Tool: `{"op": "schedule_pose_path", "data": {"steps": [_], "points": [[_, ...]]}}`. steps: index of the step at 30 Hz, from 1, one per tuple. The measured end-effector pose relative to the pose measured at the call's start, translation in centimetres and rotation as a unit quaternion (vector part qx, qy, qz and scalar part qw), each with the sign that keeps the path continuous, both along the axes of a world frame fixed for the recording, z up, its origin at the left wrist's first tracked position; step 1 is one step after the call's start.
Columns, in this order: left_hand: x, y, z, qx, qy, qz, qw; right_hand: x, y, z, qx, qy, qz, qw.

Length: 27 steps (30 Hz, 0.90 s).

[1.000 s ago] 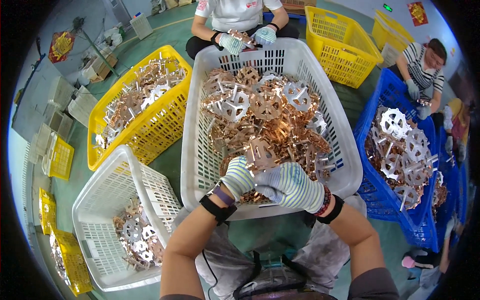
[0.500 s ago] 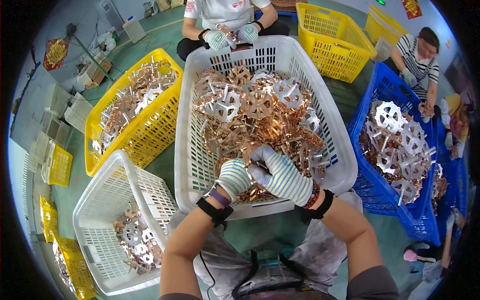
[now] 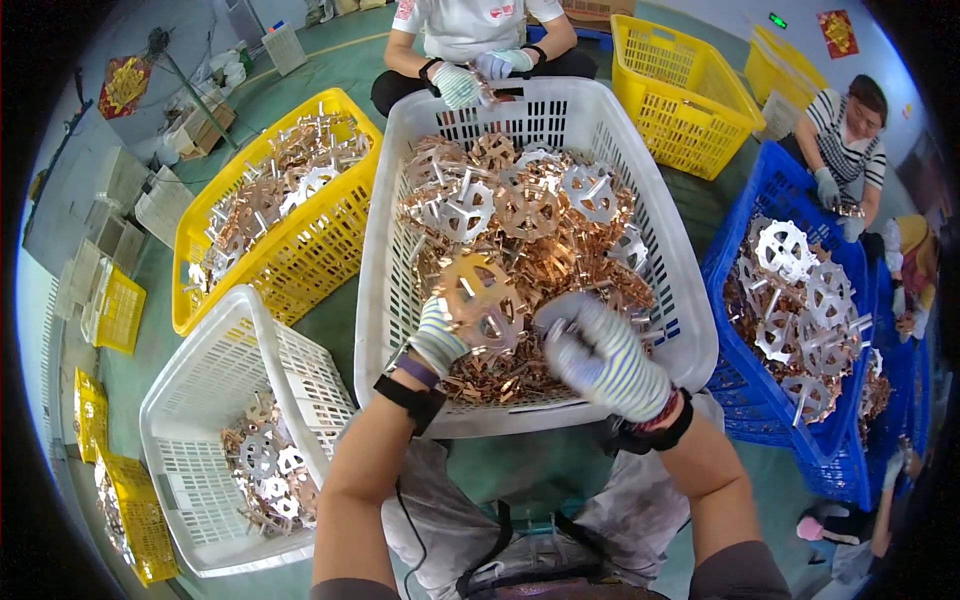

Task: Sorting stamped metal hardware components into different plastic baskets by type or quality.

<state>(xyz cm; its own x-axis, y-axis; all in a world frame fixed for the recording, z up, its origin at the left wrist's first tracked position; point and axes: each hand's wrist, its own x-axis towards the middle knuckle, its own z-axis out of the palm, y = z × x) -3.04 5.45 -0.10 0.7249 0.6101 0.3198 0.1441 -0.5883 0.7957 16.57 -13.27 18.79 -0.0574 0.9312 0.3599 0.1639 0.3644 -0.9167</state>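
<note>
My left hand [image 3: 438, 338], in a striped work glove, grips a round copper-coloured spoked metal part [image 3: 470, 290] by its lower left side and holds it above the pile. Just to its right is my right hand [image 3: 615, 365], gloved in the same way. Its fingers are curled and smeared by motion, so whether anything is in them does not show. Beneath both hands lies a heap of copper-coloured metal parts [image 3: 545, 258], with silvery spoked discs, short rods and small strips, inside a large white slotted basket [image 3: 690, 335].
Parts also fill a yellow basket [image 3: 290, 245] at left and a blue basket [image 3: 735, 380] at right. A second white basket [image 3: 185, 450] holds fewer. Across from me a person's gloved hands [image 3: 458, 85] work over the rim. Another yellow basket [image 3: 685, 125] stands behind, right.
My hands have drawn apart: left slightly left, right to the right. The round spoked part has come up into view in my left hand. The whole view has shifted slightly.
</note>
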Motion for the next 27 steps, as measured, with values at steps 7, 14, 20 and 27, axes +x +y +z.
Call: {"op": "schedule_pose_path", "data": {"steps": [7,14,20,27], "points": [[4.5,-6.2,14.2,0.322,0.01,0.068,0.944,2.8,0.2,-1.4,-0.162,0.109,-0.044,0.98],[4.8,-7.6,16.8,0.343,0.09,0.029,0.934,2.5,0.2,-2.7,-0.186,0.185,-0.033,0.964],[3.6,-5.4,6.8,0.198,0.398,-0.05,0.894,-0.9,1.7,-3.3,-0.11,0.016,-0.065,0.992],[3.1,-7.6,5.7,0.084,0.238,-0.101,0.962,1.6,2.6,-4.0,-0.123,-0.041,-0.021,0.991]]}}
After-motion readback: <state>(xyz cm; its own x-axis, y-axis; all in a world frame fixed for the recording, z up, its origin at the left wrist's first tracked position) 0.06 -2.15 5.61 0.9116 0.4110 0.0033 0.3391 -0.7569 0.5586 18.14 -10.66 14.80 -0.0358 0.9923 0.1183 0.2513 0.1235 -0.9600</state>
